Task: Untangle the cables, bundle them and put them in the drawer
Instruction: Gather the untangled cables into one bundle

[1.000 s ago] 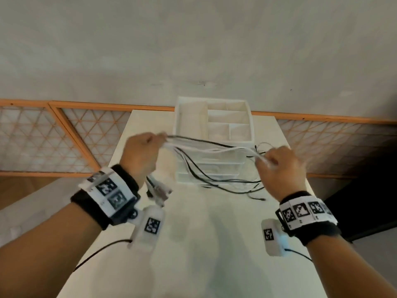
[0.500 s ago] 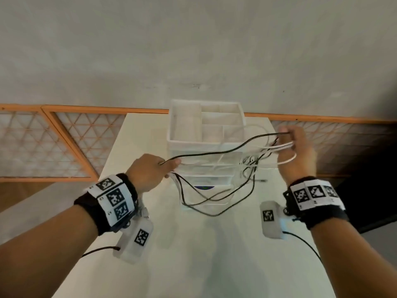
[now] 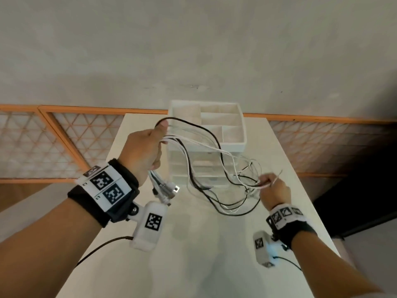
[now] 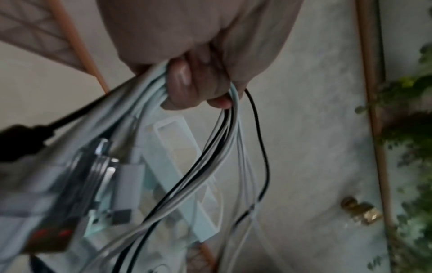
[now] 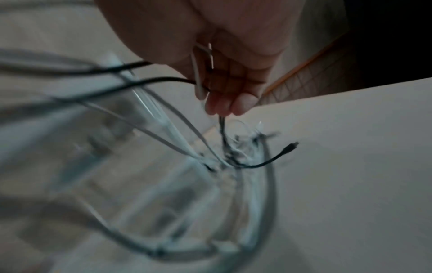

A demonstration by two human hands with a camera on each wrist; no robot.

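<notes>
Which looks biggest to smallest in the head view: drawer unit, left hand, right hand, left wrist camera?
1. Drawer unit.
2. Left hand, though nearness to the camera enlarges it.
3. Left wrist camera, also close to the lens.
4. Right hand, about the same; I would not rank these two firmly.

left hand (image 3: 143,150): rose, nearer drawer unit (image 3: 206,134) | right hand (image 3: 274,190): dropped low | cables (image 3: 206,168): now slack loops, no longer taut

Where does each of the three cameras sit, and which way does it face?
Head: on the head, facing forward and down at the table; shows both forearms, left hand and right hand.
Left wrist: looks along curled fingers gripping cables.
Right wrist: looks along fingers over the table.
Shared: cables, drawer unit.
</notes>
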